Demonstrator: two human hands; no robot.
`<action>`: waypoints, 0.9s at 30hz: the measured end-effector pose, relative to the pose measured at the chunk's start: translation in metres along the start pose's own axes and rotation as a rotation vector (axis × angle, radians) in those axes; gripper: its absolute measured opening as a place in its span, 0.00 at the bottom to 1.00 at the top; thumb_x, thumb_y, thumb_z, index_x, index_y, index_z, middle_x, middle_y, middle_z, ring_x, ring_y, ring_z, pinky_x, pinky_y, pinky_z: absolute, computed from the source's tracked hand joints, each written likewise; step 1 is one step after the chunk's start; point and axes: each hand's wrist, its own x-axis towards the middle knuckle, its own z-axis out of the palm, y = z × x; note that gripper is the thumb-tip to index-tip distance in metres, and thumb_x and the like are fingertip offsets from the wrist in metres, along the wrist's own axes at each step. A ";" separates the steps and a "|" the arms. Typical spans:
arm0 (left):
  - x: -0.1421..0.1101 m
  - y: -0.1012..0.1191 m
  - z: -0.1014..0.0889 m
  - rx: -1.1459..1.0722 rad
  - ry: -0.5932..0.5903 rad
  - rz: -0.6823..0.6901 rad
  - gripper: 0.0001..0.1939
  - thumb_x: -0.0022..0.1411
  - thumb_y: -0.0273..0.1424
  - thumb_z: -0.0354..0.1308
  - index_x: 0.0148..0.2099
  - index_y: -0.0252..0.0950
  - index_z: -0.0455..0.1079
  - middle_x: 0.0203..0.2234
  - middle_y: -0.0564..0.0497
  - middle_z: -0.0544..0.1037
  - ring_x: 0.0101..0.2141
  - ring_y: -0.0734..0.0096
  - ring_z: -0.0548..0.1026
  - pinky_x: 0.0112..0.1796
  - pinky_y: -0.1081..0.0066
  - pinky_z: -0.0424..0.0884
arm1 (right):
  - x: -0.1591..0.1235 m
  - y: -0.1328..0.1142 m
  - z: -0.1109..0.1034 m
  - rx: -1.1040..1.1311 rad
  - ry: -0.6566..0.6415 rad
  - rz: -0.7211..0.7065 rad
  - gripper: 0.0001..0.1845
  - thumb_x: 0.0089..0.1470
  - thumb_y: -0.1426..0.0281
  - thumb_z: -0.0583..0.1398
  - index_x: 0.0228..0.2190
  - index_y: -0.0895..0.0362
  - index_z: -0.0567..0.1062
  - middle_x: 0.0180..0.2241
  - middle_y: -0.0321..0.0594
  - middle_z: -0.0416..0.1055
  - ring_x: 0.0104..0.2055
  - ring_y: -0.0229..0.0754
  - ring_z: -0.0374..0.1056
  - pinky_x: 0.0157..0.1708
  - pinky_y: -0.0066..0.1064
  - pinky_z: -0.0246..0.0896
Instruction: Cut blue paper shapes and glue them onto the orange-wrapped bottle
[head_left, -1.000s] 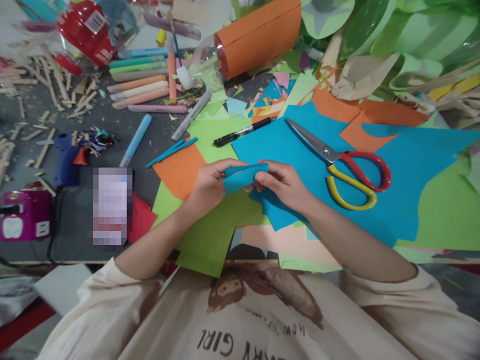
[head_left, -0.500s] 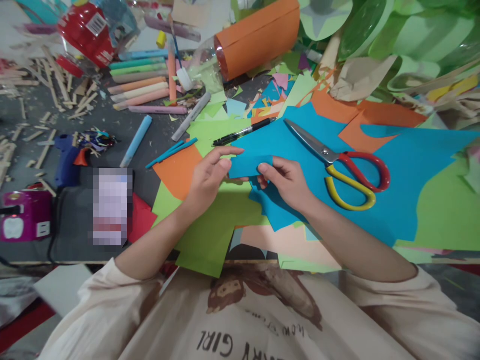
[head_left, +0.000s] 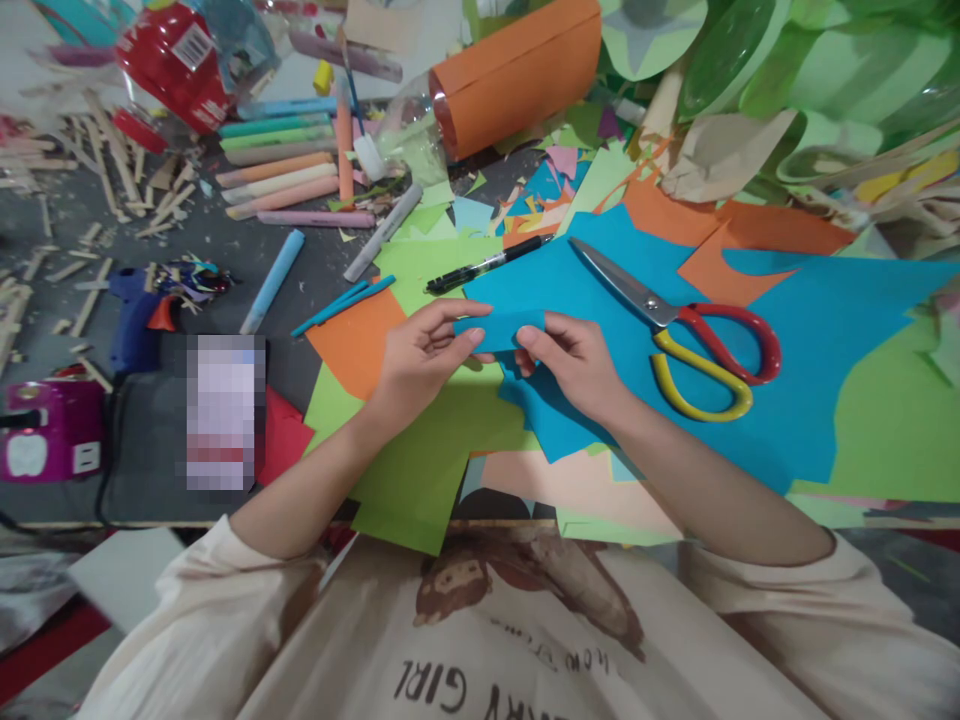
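A small piece of blue paper (head_left: 501, 331) is held between both my hands just above the table. My left hand (head_left: 424, 355) pinches its left end with thumb and fingers. At its right end, my right hand (head_left: 570, 362) grips it, thumb on top. Beneath them lie a large blue sheet (head_left: 780, 330), green paper (head_left: 420, 470) and an orange piece (head_left: 360, 340). Red-and-yellow scissors (head_left: 690, 330) rest shut on the blue sheet, right of my right hand. A black pen (head_left: 487, 264) lies just beyond my hands.
Coloured chalk sticks (head_left: 277, 170), a grey marker (head_left: 382, 232), a blue glue gun (head_left: 135, 315), a magenta device (head_left: 45, 430) and wooden sticks (head_left: 90, 200) crowd the left. An orange paper roll (head_left: 517, 70) and green cut-outs (head_left: 817, 70) fill the back. The table edge (head_left: 150, 522) runs near me.
The blue piece was bent into a fold, then spread flatter. My left fingers opened over it and have now closed back onto its left end. My right hand barely moved.
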 end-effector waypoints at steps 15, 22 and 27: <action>0.003 -0.002 -0.004 0.083 0.043 0.031 0.14 0.56 0.39 0.65 0.41 0.36 0.76 0.33 0.51 0.81 0.24 0.73 0.81 0.27 0.76 0.78 | 0.002 0.001 -0.003 0.039 0.149 -0.117 0.23 0.50 0.47 0.63 0.26 0.53 0.68 0.20 0.28 0.61 0.21 0.32 0.64 0.22 0.27 0.62; 0.002 -0.002 -0.004 0.157 0.048 0.058 0.15 0.57 0.42 0.64 0.41 0.37 0.76 0.38 0.49 0.80 0.27 0.72 0.81 0.29 0.74 0.79 | 0.002 0.002 -0.002 -0.007 0.185 -0.122 0.23 0.51 0.47 0.62 0.25 0.53 0.68 0.19 0.28 0.61 0.20 0.33 0.63 0.22 0.28 0.62; 0.003 -0.003 -0.005 0.167 0.039 0.078 0.15 0.58 0.42 0.63 0.41 0.37 0.76 0.38 0.49 0.80 0.27 0.71 0.81 0.29 0.73 0.79 | 0.002 0.003 -0.002 -0.031 0.197 -0.128 0.23 0.51 0.46 0.62 0.25 0.53 0.68 0.19 0.29 0.62 0.20 0.33 0.63 0.22 0.28 0.62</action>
